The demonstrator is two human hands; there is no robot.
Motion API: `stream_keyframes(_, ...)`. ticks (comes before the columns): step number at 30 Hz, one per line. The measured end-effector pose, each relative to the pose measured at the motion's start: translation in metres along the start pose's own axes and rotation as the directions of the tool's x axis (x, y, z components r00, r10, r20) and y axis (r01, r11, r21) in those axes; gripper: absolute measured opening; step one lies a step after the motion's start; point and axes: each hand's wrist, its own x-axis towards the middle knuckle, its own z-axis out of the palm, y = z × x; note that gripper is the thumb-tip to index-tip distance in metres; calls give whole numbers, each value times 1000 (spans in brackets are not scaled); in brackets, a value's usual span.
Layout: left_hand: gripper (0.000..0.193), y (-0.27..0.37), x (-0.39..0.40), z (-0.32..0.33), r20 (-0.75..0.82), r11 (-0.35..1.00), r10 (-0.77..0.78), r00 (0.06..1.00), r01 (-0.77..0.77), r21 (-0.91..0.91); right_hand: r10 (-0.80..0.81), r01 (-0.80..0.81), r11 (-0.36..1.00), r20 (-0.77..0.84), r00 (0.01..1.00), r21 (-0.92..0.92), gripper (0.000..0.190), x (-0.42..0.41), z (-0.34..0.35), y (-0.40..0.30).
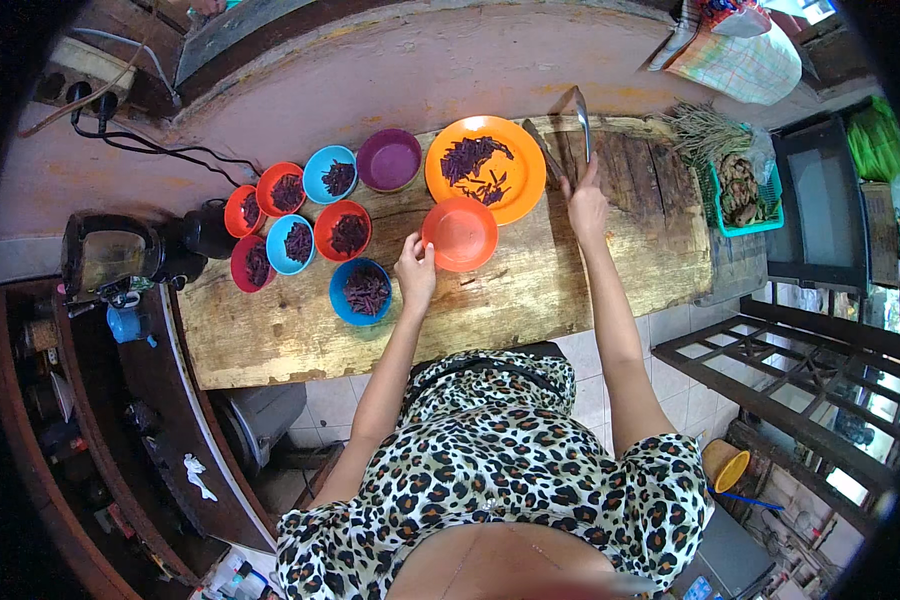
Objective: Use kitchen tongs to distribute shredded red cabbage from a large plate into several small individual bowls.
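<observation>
My left hand (417,271) pinches the rim of an orange-red plastic bowl (460,235), which has nothing in it. The bowl overlaps the near edge of an orange plate (529,185) that carries dark purple strips (471,156) in two loose heaps. To the right of the plate, my right hand (589,206) grips a long shiny metal utensil (584,124), its upper end pointing at the wall; whether it is a pair of tongs is hard to tell. Left of my left hand, a blue bowl (342,298) contains more purple strips.
Several red and light-blue bowls (291,268) of strips stand on the worn wooden table (510,304). Behind them sits a purple bowl (388,160). A turquoise basket (751,226) is at the right end. Far left are a glass coffee pot (112,247) and black cables (172,148).
</observation>
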Motion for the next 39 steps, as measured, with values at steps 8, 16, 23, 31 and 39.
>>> stream_keyframes(8, 30, 5, -5, -1, -10, 1000, 21, 1000, -22, -20, 26, -1, 992, 200, 980, -122, 81, 4, 9, 18)
stream_keyframes(16, 28, -14, -5, -10, -56, 997, 81, 995, -81, 0, 138, -153, 982, 134, 981, 111, 74, -34, -31, -8)
stream_keyframes(23, 29, -21, -2, -22, -50, 996, 78, 996, -77, 33, -178, 94, 958, 301, 937, 272, 64, -70, -15, -41)
stream_keyframes(31, 29, -12, -5, -28, -48, 999, -47, 998, 46, -13, -107, 94, 994, 363, 925, 52, 55, -66, -8, -67)
stream_keyframes(39, 29, -12, -7, -23, -14, 994, -83, 996, 81, -78, -105, 99, 995, 360, 927, 34, 47, -70, -17, -51)
